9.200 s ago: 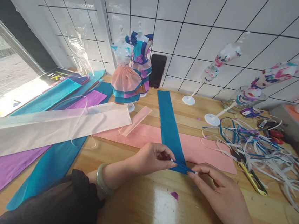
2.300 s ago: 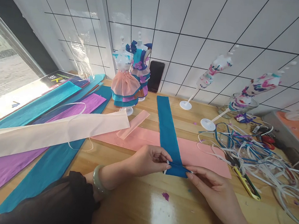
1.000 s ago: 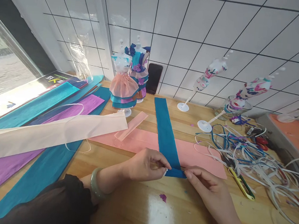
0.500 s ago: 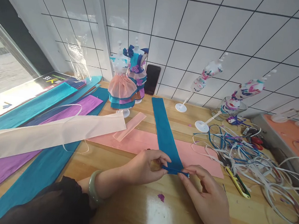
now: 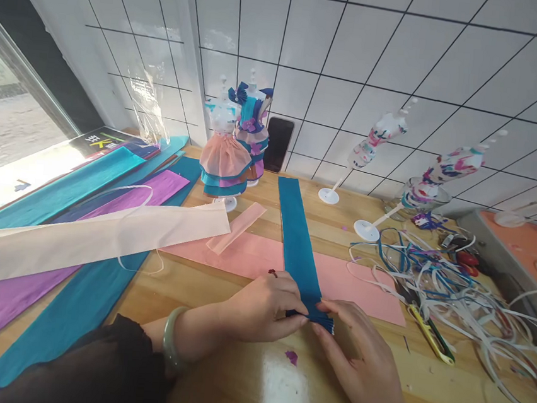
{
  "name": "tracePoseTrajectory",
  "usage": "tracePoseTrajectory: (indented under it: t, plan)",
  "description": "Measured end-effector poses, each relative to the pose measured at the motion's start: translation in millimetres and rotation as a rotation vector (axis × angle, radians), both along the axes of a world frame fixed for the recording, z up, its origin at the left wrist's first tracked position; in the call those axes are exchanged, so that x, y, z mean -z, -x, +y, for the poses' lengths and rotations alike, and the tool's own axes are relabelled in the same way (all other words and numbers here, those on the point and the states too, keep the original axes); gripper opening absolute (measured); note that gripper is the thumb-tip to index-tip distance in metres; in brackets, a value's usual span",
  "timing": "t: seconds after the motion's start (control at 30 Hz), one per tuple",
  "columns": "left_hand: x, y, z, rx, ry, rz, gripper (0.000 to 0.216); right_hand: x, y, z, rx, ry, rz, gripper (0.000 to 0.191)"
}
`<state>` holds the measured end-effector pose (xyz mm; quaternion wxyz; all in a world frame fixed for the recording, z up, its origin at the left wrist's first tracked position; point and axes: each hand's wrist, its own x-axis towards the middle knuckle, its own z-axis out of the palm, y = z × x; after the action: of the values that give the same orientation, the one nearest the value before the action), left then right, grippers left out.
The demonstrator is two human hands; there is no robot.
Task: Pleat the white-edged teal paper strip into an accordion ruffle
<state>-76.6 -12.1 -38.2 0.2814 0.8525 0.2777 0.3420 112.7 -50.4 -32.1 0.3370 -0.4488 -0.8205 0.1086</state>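
Observation:
A small dark blue pleated piece [image 5: 326,323], of cloth or paper, is pinched between both hands near the close end of a teal strip [image 5: 298,230]. My left hand [image 5: 265,307] grips its left part with thumb and fingertips. My right hand [image 5: 360,356] holds its right part between thumb and fingers, and the ridged end fans out there. The teal strip lies lengthwise across a pink strip [image 5: 364,288]. Fingers hide part of the pleated piece and the teal strip's near end.
Left lie a cream strip [image 5: 175,230], a purple strip [image 5: 168,184] and several teal ones. Two dressed mini mannequins [image 5: 225,153] and a phone [image 5: 278,144] stand behind. Rightward are two more mannequins [image 5: 380,136], a cord tangle [image 5: 425,273] and a yellow cutter [image 5: 431,334].
Both hands have shifted slightly, and the blue piece has gone from a flat narrow fold to a bunched, fanned shape. My left fingers have closed in nearer my right hand.

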Motion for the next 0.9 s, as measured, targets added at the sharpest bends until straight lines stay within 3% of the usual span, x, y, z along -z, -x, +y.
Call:
tracePoseTrajectory:
  t: [0.13,0.6,0.9]
  plan:
    - [-0.7,0,-1,0.004,-0.041,0.059,0.020,2.2,1,0,-0.038,0.042,-0.007,0.023]
    - [7.7,-1,-3,-0.085,-0.179,0.166,0.019,2.1,-1,0,0.074,0.053,0.014,0.020]
    - [8.4,0,-4,-0.056,-0.186,0.218,0.018,7.3,-2,1,-0.028,0.061,-0.021,0.025]
